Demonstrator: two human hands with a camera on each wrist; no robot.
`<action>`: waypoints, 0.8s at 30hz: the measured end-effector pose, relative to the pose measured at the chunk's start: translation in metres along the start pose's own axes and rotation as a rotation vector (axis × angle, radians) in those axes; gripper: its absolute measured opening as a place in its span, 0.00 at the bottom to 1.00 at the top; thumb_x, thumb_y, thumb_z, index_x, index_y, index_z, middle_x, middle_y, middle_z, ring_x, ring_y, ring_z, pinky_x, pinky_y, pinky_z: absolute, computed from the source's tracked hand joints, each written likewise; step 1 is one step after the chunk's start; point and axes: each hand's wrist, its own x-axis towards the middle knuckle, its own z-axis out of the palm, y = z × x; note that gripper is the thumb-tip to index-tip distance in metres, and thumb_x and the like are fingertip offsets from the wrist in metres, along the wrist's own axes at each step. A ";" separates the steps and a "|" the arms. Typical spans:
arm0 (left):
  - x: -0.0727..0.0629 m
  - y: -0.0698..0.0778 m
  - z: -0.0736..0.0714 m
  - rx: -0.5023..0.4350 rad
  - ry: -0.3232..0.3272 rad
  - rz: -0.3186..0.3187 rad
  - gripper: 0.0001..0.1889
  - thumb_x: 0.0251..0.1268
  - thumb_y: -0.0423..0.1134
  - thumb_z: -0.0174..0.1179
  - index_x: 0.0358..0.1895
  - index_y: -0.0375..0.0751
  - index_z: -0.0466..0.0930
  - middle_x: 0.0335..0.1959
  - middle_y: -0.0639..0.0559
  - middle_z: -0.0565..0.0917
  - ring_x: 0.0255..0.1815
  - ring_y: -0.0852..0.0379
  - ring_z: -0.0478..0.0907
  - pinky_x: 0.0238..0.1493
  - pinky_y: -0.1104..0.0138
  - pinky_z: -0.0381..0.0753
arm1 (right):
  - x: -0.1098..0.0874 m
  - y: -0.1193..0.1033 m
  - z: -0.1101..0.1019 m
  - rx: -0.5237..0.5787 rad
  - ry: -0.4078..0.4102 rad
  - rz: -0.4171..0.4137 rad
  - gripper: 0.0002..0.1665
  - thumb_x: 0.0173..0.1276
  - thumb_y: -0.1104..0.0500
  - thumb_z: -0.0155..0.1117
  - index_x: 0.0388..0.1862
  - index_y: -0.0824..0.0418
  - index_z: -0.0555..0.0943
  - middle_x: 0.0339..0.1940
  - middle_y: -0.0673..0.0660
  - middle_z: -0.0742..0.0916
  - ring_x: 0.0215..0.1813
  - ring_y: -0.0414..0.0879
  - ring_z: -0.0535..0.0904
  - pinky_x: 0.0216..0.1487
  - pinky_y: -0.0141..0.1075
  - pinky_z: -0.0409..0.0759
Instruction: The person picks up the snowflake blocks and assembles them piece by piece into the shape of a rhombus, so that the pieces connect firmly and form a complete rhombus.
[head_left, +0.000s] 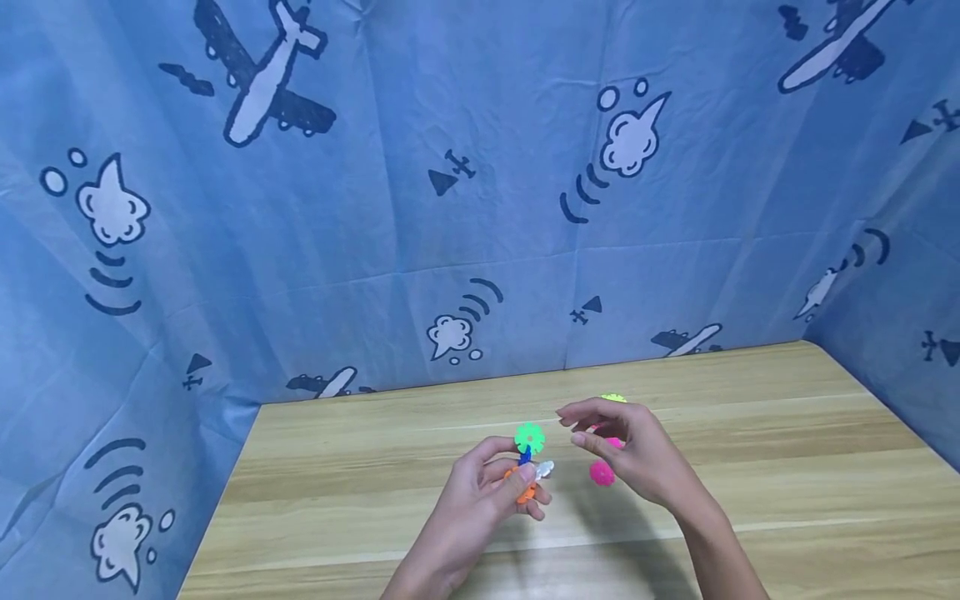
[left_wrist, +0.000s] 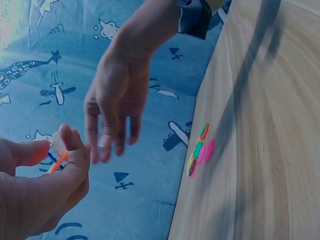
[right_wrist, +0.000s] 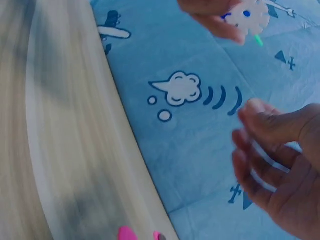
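Right now I hold a small cluster of toothed discs in my left hand [head_left: 480, 485], thumb and fingers pinching it at the orange disc [head_left: 527, 495]. The green disc [head_left: 529, 437] stands at the top, facing up toward my head, with the blue disc [head_left: 525, 457] just under it. Beside my thumb tip the white disc [head_left: 545, 470] juts out to the right. The cluster is held up above the table [head_left: 337, 492], near its middle.

My right hand [head_left: 633, 446] hangs to the right of the cluster, apart from it, fingers loosely bent and a narrow gap between thumb and fingertips; I see nothing in that grip. Beyond and below it lie more pieces on the table: the pink disc [head_left: 602, 474] nearest me, other pink ones partly hidden by my fingers, and the yellow disc [head_left: 613, 398] farthest back. Behind everything hangs the blue cloth [head_left: 495, 225], printed with planes and clouds.
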 end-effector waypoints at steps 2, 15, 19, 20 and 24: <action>0.000 0.001 0.000 -0.005 -0.003 0.001 0.20 0.80 0.37 0.62 0.66 0.31 0.73 0.47 0.45 0.90 0.42 0.55 0.86 0.49 0.66 0.88 | 0.001 0.003 0.000 -0.028 -0.009 0.062 0.14 0.71 0.67 0.74 0.54 0.61 0.89 0.52 0.58 0.93 0.47 0.43 0.90 0.49 0.34 0.90; 0.000 0.004 0.003 -0.102 -0.039 -0.007 0.17 0.79 0.33 0.55 0.64 0.29 0.70 0.53 0.41 0.84 0.41 0.55 0.82 0.44 0.70 0.84 | 0.000 0.034 0.002 -0.223 -0.231 0.393 0.23 0.61 0.75 0.76 0.57 0.68 0.87 0.54 0.62 0.90 0.56 0.58 0.87 0.52 0.48 0.92; 0.000 0.004 0.003 -0.123 -0.038 -0.020 0.16 0.79 0.33 0.54 0.62 0.30 0.71 0.54 0.40 0.83 0.40 0.55 0.81 0.43 0.71 0.84 | -0.001 0.040 0.007 -0.388 -0.315 0.430 0.24 0.55 0.78 0.78 0.50 0.61 0.89 0.49 0.55 0.90 0.55 0.54 0.84 0.54 0.50 0.91; 0.000 0.004 0.003 -0.125 -0.037 -0.020 0.15 0.79 0.33 0.55 0.62 0.31 0.71 0.53 0.41 0.83 0.40 0.55 0.81 0.43 0.71 0.83 | -0.001 0.041 0.008 -0.419 -0.327 0.425 0.25 0.54 0.78 0.79 0.48 0.60 0.89 0.48 0.54 0.89 0.54 0.53 0.83 0.53 0.50 0.91; 0.000 0.003 0.002 -0.112 -0.028 -0.012 0.16 0.79 0.35 0.59 0.62 0.33 0.71 0.51 0.45 0.84 0.41 0.56 0.81 0.43 0.71 0.83 | -0.004 0.044 0.012 -0.475 -0.313 0.432 0.25 0.52 0.79 0.79 0.44 0.57 0.86 0.43 0.53 0.85 0.49 0.48 0.79 0.44 0.45 0.90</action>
